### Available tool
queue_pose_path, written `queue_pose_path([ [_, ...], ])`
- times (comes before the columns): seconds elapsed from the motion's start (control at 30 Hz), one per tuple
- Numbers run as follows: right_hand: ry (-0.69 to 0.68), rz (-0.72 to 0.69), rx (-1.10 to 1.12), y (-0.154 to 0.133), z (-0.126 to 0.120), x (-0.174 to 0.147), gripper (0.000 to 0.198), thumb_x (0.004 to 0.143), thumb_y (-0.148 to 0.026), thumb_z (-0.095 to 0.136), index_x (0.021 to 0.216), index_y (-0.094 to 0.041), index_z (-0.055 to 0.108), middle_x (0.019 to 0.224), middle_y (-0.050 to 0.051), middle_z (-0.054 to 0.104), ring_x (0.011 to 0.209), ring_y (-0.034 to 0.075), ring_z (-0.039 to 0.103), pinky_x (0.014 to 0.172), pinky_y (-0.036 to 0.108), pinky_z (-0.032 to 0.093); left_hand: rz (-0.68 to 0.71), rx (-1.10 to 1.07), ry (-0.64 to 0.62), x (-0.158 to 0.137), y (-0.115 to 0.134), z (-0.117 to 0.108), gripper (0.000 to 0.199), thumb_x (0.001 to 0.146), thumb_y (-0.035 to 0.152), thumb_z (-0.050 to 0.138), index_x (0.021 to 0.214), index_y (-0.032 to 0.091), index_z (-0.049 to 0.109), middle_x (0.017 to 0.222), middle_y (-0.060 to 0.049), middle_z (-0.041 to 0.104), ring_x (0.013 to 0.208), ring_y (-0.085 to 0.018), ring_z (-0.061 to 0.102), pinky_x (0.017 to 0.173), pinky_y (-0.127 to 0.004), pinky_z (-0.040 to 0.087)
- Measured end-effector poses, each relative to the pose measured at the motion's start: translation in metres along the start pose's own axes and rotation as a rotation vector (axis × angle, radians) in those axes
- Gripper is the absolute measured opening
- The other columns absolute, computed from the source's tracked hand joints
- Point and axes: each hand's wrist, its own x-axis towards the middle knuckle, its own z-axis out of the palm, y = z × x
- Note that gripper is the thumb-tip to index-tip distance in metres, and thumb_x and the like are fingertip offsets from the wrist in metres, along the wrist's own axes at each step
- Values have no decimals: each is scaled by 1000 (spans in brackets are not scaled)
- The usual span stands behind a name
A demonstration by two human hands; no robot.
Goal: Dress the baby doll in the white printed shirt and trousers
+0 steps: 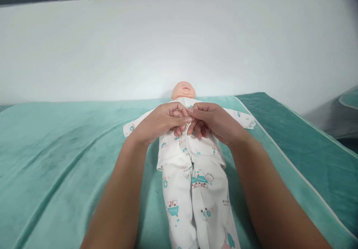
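A baby doll (183, 90) lies on its back, dressed in a white printed baby shirt (170, 150) and matching trousers (180, 193). Over its chest, my left hand (170, 119) pinches the front edge of the shirt between thumb and fingers. Close beside it, my right hand (206, 119) pinches the other side of the same opening, its fingertips nearly touching the left ones. Any fastener between the fingertips is hidden. Below my hands the shirt front hangs together down to the hem. Both sleeves stretch out sideways.
The doll rests on a light green cloth (69, 167) with folds at the left. A darker green surface (302, 148) with a pale edge lies at the right. Behind the doll's head rises a white wall (112, 47).
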Motion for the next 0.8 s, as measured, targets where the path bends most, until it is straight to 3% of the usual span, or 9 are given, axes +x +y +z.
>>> queue_pose_path([
  [0.4, 32, 3, 2, -1, 2, -1, 33, 91, -38, 61, 67, -17, 50, 64, 6, 70, 44, 10, 60, 37, 16, 37, -112, 200, 47, -7, 13, 5, 12, 77, 29, 68, 77, 18, 63, 72, -1, 69, 66, -13, 66, 64, -25, 56],
  [0.57, 28, 12, -10, 0, 1, 0, 32, 91, -37, 60, 68, -18, 49, 65, 7, 71, 45, 10, 60, 38, 16, 38, -140, 309, 58, -12, 22, 8, 4, 77, 21, 57, 81, 20, 58, 68, 1, 66, 67, -13, 66, 62, -24, 52],
  [0.8, 29, 31, -39, -2, 2, 0, 32, 90, -38, 62, 69, -18, 48, 64, 5, 71, 44, 10, 59, 39, 17, 39, -148, 348, 67, -13, 24, 10, 13, 74, 19, 55, 86, 22, 50, 67, 5, 64, 64, -14, 65, 57, -23, 48],
])
